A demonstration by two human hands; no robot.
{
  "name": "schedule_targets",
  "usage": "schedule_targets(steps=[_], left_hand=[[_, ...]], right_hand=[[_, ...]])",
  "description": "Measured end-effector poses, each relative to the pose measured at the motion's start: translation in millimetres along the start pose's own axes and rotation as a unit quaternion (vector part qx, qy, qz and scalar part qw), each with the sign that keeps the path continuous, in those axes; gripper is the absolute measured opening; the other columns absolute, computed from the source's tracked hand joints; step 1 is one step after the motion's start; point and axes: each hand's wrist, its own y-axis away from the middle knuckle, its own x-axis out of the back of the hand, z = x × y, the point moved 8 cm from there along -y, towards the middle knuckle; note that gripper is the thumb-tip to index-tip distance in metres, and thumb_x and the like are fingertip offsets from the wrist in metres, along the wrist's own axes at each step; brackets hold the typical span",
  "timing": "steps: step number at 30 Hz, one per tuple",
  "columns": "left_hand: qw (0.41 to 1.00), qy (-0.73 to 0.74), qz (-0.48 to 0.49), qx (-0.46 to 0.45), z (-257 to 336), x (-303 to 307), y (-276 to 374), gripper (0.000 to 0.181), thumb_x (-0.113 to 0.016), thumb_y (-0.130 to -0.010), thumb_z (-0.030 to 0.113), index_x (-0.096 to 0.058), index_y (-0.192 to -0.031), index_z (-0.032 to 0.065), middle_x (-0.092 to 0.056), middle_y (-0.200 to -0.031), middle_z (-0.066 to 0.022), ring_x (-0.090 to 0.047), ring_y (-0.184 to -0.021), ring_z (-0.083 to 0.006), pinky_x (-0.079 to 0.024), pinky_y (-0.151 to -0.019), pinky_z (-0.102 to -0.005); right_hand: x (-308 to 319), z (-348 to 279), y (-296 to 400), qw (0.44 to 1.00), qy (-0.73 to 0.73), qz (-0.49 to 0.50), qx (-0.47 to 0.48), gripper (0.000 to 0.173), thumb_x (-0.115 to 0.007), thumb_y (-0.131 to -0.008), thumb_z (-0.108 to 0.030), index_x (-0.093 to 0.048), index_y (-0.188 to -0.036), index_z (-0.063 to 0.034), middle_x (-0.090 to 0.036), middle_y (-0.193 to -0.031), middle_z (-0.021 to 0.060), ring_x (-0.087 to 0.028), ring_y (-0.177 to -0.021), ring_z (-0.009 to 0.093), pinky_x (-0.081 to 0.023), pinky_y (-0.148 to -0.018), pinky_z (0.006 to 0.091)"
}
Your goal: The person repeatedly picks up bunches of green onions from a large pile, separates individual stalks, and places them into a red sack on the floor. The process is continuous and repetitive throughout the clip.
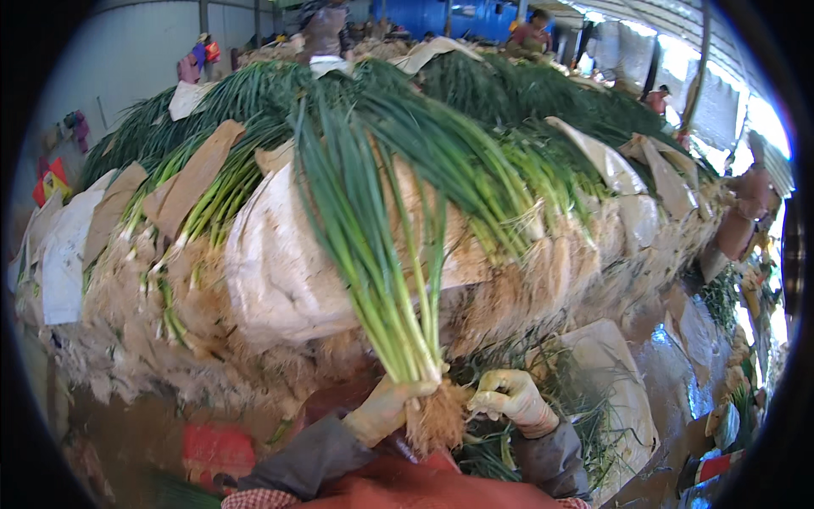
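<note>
My left hand (391, 407), in a pale dirty work glove, grips a bunch of green onions (381, 286) by the white stems just above the roots. The long leaves rest away from me across a whitish woven sheet (289, 267). A tangle of brown roots (435, 417) hangs below the grip. Close to the right of these roots, my right hand (512, 401), gloved too, has its fingers curled with the tips near each other. Whether a thin strand is pinched there cannot be made out.
A long heap of green onions (241, 172) runs across in front, roots towards me, partly under woven sheets. Loose leaves (598, 420) lie by a pale sack (610, 362) at right. A red object (218, 448) sits low left. Several people (533, 35) are farther off.
</note>
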Motion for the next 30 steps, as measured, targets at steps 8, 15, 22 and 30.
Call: schedule_targets(steps=[8,15,22,30], left_hand=[[0.985,0.11,-0.123,-0.043,40.4,-27.9,15.0,0.054,-0.07,-0.07,0.007,-0.052,-0.121,0.0018,-0.057,-0.1,-0.0063,-0.056,-0.096,-0.0176,-0.048,-0.086,-0.0336],[0.993,0.085,-0.075,-0.029,28.6,-20.1,4.3,0.048,-0.071,-0.072,0.006,-0.054,-0.117,0.0033,-0.06,-0.107,-0.009,-0.056,-0.108,-0.0221,-0.045,-0.096,-0.0389],[0.996,-0.038,-0.074,-0.044,24.8,-24.5,-8.2,0.056,-0.07,-0.077,0.017,-0.05,-0.128,0.0019,-0.049,-0.132,-0.0151,-0.052,-0.115,-0.0247,-0.038,-0.106,-0.0409],[0.995,0.09,-0.05,-0.013,-10.7,-20.4,-50.0,0.039,-0.061,-0.079,-0.003,-0.057,-0.117,-0.002,-0.061,-0.109,-0.0065,-0.056,-0.102,-0.015,-0.042,-0.092,-0.0252]], right_hand=[[190.7,-33.3,-41.9,0.739,0.47,0.471,0.104,0.03,-0.065,-0.086,-0.035,-0.066,-0.095,-0.0061,-0.065,-0.078,0.0102,-0.063,-0.065,0.023,-0.051,-0.059,0.0376],[236.0,-42.7,-171.7,0.614,0.737,0.279,0.046,0.016,-0.059,-0.092,-0.024,-0.059,-0.094,-0.0074,-0.049,-0.072,0.0018,-0.052,-0.061,0.01,-0.045,-0.05,0.0215],[99.6,-51.1,-76.8,0.927,0.235,0.288,0.058,0.034,-0.07,-0.084,-0.032,-0.058,-0.08,-0.0006,-0.06,-0.065,0.0065,-0.059,-0.059,0.012,-0.048,-0.053,0.0267],[46.1,-41.8,-50.9,0.874,0.279,0.304,0.255,0.019,-0.066,-0.087,-0.013,-0.058,-0.087,0.0036,-0.06,-0.074,0.0099,-0.059,-0.059,0.016,-0.047,-0.054,0.0295]])
